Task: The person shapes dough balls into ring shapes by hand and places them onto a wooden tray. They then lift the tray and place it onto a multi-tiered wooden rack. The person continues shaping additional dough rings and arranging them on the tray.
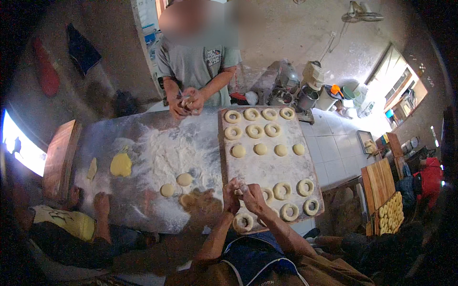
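My left hand and my right hand meet above the near left part of a floured wooden board. Both are closed, fingertips together, around a small pale piece of dough that the fingers mostly cover. Near my right hand lie several dough rings, some partly hidden by my wrists. One ring rests by the board's near left corner. Across the middle of the board runs a row of dough balls, with more rings in rows at the far end.
Left of the board, the table carries loose flour, two dough balls and a yellow dough lump. Opposite, a co-worker's hands are together. Another person's hand rests at left. A tray of rings stands at right.
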The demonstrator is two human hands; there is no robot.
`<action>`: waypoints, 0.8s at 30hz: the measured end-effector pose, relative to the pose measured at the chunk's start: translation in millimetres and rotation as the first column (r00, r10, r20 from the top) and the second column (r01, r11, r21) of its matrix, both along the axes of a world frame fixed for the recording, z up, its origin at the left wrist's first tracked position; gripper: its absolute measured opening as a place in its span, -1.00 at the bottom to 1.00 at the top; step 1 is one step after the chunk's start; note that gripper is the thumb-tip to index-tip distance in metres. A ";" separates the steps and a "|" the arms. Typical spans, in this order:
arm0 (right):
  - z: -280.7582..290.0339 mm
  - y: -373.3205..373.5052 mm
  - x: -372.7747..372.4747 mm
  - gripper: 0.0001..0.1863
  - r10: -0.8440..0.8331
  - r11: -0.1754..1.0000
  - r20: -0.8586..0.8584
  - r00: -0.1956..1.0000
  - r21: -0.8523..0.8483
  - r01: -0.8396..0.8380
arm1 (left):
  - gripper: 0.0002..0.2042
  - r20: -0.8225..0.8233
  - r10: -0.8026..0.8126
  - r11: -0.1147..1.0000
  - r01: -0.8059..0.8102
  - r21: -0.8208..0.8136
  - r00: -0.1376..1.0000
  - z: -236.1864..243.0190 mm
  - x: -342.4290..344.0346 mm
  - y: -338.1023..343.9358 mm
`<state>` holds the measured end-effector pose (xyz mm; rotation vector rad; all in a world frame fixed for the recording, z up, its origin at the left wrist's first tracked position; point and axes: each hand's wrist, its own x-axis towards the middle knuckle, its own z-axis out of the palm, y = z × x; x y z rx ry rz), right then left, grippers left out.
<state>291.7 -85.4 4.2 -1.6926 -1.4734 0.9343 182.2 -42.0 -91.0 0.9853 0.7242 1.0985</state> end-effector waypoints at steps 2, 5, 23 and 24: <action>2.2 -2.9 15.8 -0.38 0.002 0.999 0.025 1.000 0.054 -0.004 | -0.62 -0.129 0.020 1.000 -0.017 0.025 0.991 -5.9 13.2 -3.0; -6.0 -6.4 42.0 -0.44 -0.028 0.997 0.072 0.997 -0.073 0.034 | -0.63 -0.314 0.006 0.999 0.005 0.033 0.950 -18.8 24.3 -1.8; 22.6 -15.2 176.0 -0.34 0.254 0.963 0.102 0.962 0.065 -0.261 | -0.62 -0.641 0.267 0.932 -0.023 0.362 0.720 -15.6 142.1 -28.4; 28.1 -15.5 171.4 -0.34 0.209 0.974 0.079 0.975 0.076 -0.215 | -0.62 -0.673 0.287 0.919 0.003 0.395 0.682 -14.5 143.5 -29.5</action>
